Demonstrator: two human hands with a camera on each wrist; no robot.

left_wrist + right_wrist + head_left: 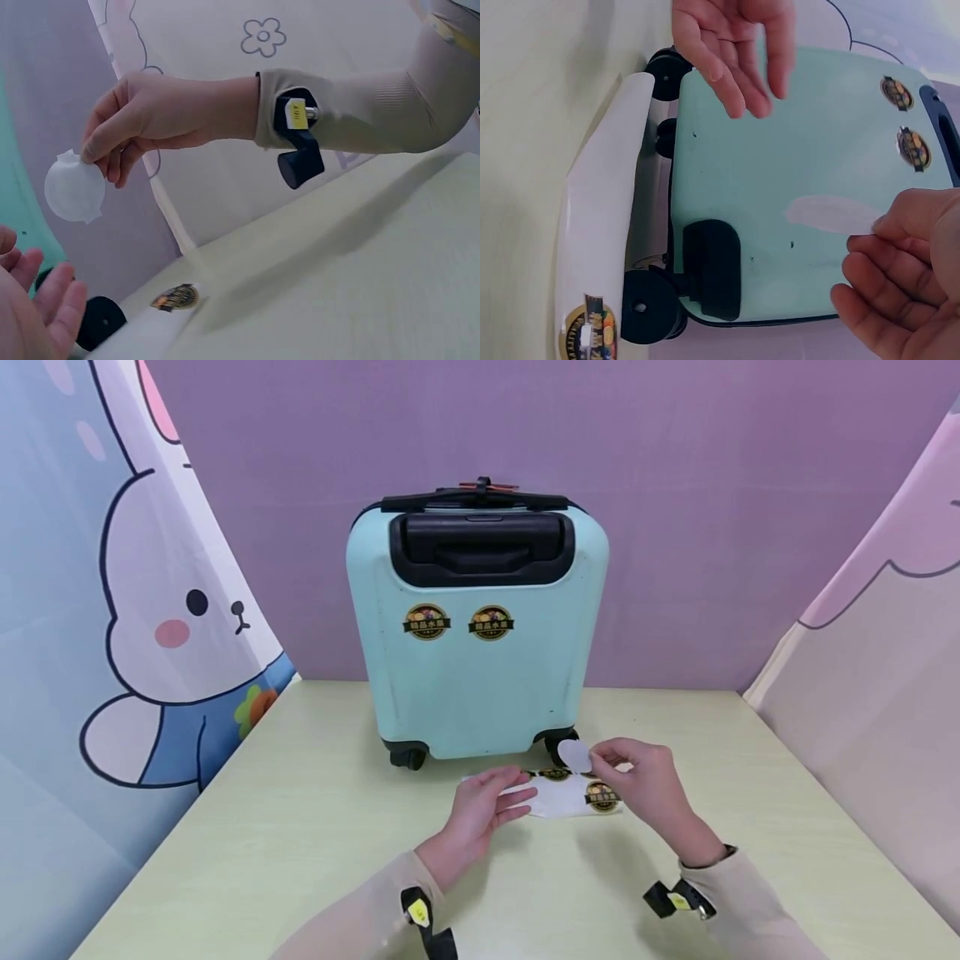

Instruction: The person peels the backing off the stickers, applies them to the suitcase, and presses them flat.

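Between thumb and fingertips my right hand [643,778] pinches the edge of a round sticker [574,756], its white back showing in the head and left wrist views. My left hand [483,810] is held with loosely spread fingers over the left part of a white sticker sheet [558,800], holding nothing that I can see. One black and gold sticker [602,796] is at the sheet's right end. A mint green suitcase [480,685] stands upright behind the sheet, with two matching round stickers [427,622] side by side below its handle recess.
Black wheels [408,756] carry the suitcase on the pale table [300,827]. A purple backdrop [675,527] hangs behind it, and cartoon-printed cloths [187,652] flank both sides. Each sleeve carries a strapped-on wrist camera [678,899].
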